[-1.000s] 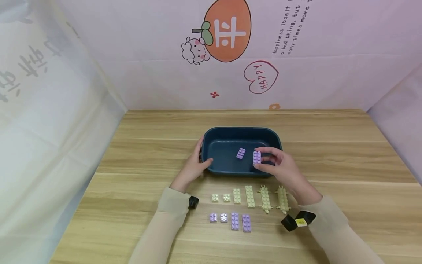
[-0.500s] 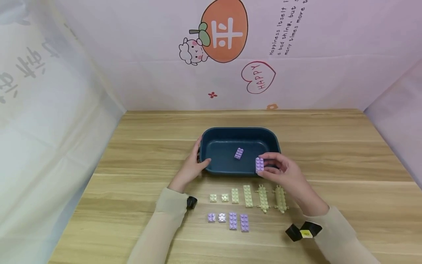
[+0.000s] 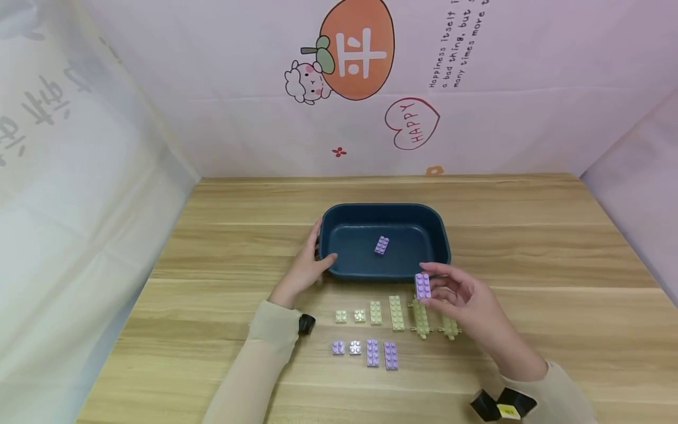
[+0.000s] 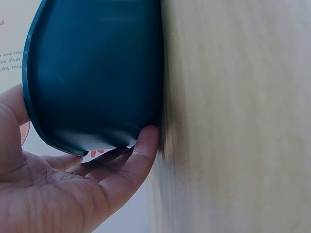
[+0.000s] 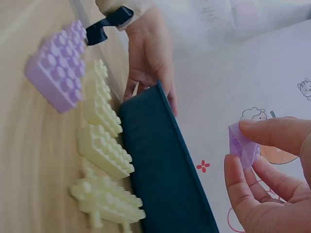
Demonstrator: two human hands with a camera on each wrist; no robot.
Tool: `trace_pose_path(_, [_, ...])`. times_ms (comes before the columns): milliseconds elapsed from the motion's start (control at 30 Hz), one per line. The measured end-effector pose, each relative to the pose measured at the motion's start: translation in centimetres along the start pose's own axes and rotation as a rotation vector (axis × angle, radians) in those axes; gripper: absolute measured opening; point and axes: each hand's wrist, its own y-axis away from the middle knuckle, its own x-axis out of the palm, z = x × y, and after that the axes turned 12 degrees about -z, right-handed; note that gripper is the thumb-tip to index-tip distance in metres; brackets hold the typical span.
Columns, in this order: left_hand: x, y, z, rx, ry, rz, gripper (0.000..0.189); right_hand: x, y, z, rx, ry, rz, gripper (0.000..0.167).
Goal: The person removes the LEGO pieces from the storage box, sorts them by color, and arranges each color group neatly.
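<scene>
My right hand (image 3: 468, 297) pinches a purple building brick (image 3: 422, 285) between thumb and fingertips, just in front of the dark blue bin's (image 3: 365, 275) right front corner. In the right wrist view that purple brick (image 5: 238, 141) shows its hollow underside. At the bin's left end, my left hand (image 3: 304, 268) grips the wall, thumb over the rim and fingers outside. The left wrist view shows the fingers of that hand (image 4: 63, 189) against the bin's outer wall (image 4: 97, 73). Inside the bin lies another purple brick (image 3: 381, 245).
In front of the bin runs a row of pale yellow pieces: small bricks (image 3: 341, 317), longer bricks (image 3: 396, 313) and two axle bases (image 3: 421, 321), partly behind my right hand. Nearer lies a row of purple bricks (image 3: 373, 353). A printed cloth (image 3: 254, 129) hangs behind the wooden table (image 3: 238, 224).
My right hand has lifted the purple brick out from over the bin and drawn it toward me, past the front rim. The left hand keeps its place on the bin.
</scene>
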Motion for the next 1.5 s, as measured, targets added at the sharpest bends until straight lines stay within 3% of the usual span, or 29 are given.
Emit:
trace_pose_path(200, [-0.1, 0.0, 0.0, -0.007, -0.002, 0.006, 0.083, 0.2, 1.3, -1.3, 0.003, -0.019, 0.030, 0.067])
trace_pose_path(433, [-0.3, -0.1, -0.2, -0.009, -0.004, 0.019, 0.083, 0.6, 2.7, -3.1, 0.022, -0.024, 0.032, 0.051])
trace_pose_path(667, [-0.4, -0.2, -0.5, 0.007, -0.010, 0.002, 0.083, 1.0, 4.1, -4.0, 0.017, -0.018, 0.021, 0.049])
trace_pose_path(1000, [-0.3, -0.4, -0.4, 0.013, -0.036, 0.018, 0.084, 2.2, 6.1, -5.2, -0.117, 0.103, -0.020, 0.046])
trace_pose_path(1500, [0.4, -0.1, -0.2, 0.013, -0.056, 0.028, 0.083, 3.6, 7.7, -5.7, -0.144, 0.289, -0.099, 0.048])
